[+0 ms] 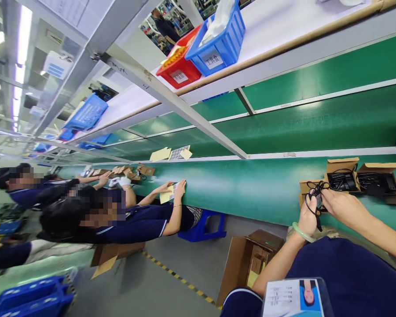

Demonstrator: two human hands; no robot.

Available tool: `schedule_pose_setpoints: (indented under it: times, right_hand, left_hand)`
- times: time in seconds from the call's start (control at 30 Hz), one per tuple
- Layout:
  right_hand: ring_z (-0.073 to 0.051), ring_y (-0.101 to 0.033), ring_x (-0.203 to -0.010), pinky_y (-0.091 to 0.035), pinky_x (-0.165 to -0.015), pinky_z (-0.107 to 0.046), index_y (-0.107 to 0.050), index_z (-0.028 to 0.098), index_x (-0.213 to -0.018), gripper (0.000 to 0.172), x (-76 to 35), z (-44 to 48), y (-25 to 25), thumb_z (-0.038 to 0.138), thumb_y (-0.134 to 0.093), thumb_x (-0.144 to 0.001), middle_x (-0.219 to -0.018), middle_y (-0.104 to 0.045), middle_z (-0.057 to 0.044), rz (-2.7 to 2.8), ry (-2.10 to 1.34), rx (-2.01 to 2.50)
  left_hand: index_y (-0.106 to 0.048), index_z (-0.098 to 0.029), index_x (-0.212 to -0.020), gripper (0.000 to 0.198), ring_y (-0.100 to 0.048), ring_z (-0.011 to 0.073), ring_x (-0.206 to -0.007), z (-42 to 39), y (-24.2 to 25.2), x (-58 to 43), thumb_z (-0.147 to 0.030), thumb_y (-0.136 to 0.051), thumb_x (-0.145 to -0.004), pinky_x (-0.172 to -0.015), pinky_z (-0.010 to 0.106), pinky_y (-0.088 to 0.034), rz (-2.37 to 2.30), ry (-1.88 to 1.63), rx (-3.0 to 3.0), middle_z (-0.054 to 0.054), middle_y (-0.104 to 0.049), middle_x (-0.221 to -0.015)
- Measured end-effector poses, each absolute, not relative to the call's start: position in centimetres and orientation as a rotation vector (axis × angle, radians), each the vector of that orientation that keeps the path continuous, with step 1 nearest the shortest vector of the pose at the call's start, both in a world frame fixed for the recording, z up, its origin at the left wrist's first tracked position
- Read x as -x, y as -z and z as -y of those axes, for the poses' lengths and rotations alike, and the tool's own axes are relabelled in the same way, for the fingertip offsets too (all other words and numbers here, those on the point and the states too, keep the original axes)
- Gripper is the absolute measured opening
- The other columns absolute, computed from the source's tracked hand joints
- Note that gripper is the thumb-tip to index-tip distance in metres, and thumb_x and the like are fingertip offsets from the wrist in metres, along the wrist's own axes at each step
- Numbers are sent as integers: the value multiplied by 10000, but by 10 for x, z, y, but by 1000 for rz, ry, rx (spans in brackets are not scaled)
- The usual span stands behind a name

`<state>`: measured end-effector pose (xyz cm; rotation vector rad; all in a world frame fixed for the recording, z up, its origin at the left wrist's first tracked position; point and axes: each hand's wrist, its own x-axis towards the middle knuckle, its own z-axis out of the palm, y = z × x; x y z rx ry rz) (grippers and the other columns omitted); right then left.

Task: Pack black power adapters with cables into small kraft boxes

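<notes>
At the right, my left hand [308, 216], with a pale green bangle at its wrist, is closed on a bundled black cable [317, 188]. Its fingers meet those of my right hand [341, 205], which also grips the cable. Loops of it stick up above the fingers, and one end hangs below. Just behind my hands is a small cardboard box [304, 186], partly hidden by them. Beside it stand two open boxes holding a black power adapter with cable [342, 180] and another black adapter [379, 182].
A green conveyor belt [251, 185] runs to the left, where co-workers sit; one person's hands hold a yellow label sheet [166, 196]. Overhead, a shelf carries a blue bin [222, 44] and a red bin [180, 66]. A large open carton [234, 264] stands on the floor.
</notes>
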<state>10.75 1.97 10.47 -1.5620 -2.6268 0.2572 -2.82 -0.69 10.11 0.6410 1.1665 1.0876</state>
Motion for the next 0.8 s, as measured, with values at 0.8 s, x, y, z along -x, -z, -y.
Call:
schedule_pose_setpoints:
  times: [0.8]
  right_hand:
    - [-73, -405, -432, -291, -410, -193, -504, 173, -679, 529, -101, -12, -112, 668, -419, -842, -520, -498, 13, 809, -2193, 1347]
  left_hand:
    - [-563, -190, -1228, 494, -460, 238, -1238, 8, -106, 34, -520, -515, -864, -1115, 369, -270, -1112, -1121, -901, 94, -558, -1280]
